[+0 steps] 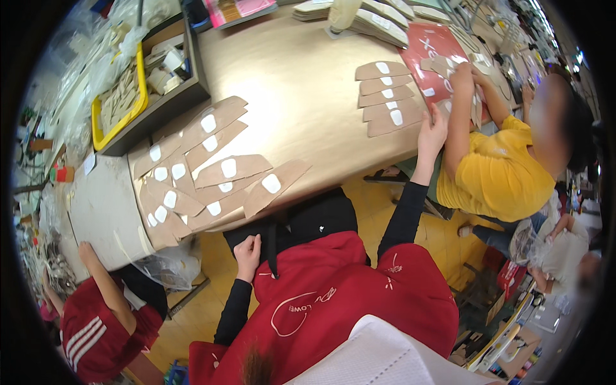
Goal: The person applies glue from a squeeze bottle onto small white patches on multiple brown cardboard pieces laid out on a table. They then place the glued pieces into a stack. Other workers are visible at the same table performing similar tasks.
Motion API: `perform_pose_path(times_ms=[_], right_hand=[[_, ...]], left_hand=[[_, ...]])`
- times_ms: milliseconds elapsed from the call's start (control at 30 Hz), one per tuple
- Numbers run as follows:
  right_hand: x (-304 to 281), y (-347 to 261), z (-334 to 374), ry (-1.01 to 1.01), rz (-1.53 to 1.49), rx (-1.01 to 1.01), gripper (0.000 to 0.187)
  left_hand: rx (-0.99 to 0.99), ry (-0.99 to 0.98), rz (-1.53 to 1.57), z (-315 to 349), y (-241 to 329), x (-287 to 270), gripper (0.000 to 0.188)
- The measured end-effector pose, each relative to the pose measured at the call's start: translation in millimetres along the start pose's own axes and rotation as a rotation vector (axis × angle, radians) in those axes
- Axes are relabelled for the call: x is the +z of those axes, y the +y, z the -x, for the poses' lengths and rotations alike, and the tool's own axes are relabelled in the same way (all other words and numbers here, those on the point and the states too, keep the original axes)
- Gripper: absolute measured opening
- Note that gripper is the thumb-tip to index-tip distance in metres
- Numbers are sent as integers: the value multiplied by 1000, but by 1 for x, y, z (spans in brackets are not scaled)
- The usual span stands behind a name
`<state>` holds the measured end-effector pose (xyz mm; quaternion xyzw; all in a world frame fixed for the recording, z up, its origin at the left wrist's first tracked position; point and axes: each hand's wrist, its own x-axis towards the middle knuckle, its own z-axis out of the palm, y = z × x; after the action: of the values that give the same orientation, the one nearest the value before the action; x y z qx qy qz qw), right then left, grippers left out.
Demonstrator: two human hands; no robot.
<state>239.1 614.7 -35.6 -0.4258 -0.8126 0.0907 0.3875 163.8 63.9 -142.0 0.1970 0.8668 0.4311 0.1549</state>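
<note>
My left hand point(247, 256) is curled into a fist over my dark lap, below the table edge, and nothing shows sticking out of it. My right hand point(432, 133) reaches to the table's right side with its fingers stretched out. Its fingertips are at the right end of the nearest tan piece point(382, 124) in an overlapping column. Each tan piece there carries a white patch point(396, 117). More tan pieces point(224, 168) with white patches lie spread and overlapping on the left part of the table.
A dark tray point(192, 96) and a yellow-rimmed bin point(144, 96) stand at the far left. A co-worker in yellow point(494, 170) handles pieces over a red sheet point(427, 48) at right. Another person in red point(106, 333) sits at left. Stacked pieces point(378, 29) lie at the back.
</note>
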Motion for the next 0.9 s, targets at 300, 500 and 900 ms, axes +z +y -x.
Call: perform_pose_path(times_ms=[300,500,900], right_hand=[[65,-156,44,-620,-583,-55,34],[137,-272,92,-633,-379,-551,42],[125,-295,80,-831,-930,-56,24]], left_hand=[[91,52,-30,0,0,0,27],[84,69,-34,2,5,-3,27],[98,93,-11,3,3,-3,24]])
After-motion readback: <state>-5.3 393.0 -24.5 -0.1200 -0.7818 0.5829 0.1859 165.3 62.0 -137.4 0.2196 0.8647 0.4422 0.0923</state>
